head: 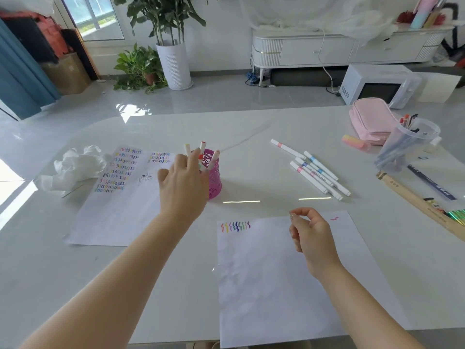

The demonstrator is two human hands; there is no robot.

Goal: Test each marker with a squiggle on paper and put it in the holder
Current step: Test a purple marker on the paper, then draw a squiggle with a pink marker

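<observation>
The left hand (185, 182) hid part of the pink perforated holder (215, 178), its grip unclear; the right hand (310, 233) hung loosely curled, empty.

- A wide bare stretch of the table (251, 127) is left between the pink holder (215, 183) and the loose markers (317, 172); a hand could be passed there freely.
- The holder's mouth is partly taken up by upright markers (202, 146), and its near-left side is covered by the left hand (185, 182).
- The near sheet of paper (276, 285) lies flat; only the right hand (312, 233) is held over its far edge.
- The left side is occupied by a second flat sheet (120, 217) and by raised crumpled tissue (75, 167).
- The right edge is crowded by a pink pencil case (372, 122), a clear jug of pens (407, 144) and a long wooden box (415, 205).
</observation>
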